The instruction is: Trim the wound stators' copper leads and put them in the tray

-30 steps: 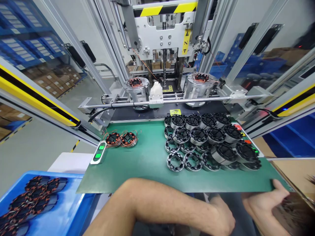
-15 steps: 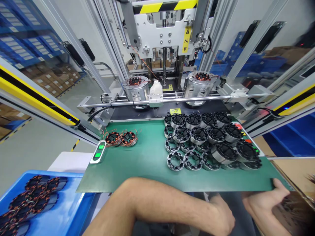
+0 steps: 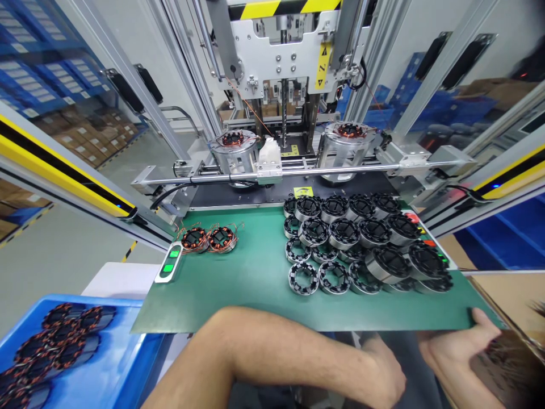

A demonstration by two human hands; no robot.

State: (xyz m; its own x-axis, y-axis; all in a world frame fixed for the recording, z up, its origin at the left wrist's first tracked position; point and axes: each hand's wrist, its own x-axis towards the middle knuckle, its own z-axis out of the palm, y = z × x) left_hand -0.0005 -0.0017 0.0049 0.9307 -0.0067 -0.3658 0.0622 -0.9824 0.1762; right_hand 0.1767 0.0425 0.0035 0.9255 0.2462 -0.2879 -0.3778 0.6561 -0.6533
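My left forearm crosses below the front edge of the green worktable [image 3: 255, 289]. My left hand [image 3: 385, 366] hangs under that edge with its knuckles showing and fingers curled. What is in it, if anything, is hidden. At the table's front right corner, my right hand [image 3: 462, 341] has its thumb over the top edge, with the other fingers out of sight beneath. Stator cores with black insulators [image 3: 335, 277] stand in rows on the right of the table, some stacked. Two stators wound with copper wire [image 3: 222, 240] lie at the left.
Behind the table, a winding machine holds a left stator fixture [image 3: 235, 153] and a right stator fixture [image 3: 347, 150]. A metal rod [image 3: 298, 172] spans its front. A green-button panel [image 3: 169, 262] sits at the left. A blue bin [image 3: 114, 341] holds wound stators. Cardboard [image 3: 515, 295] lies right.
The view shifts very slightly. Both hands keep nearly the same place, and the stators on the table have not moved.
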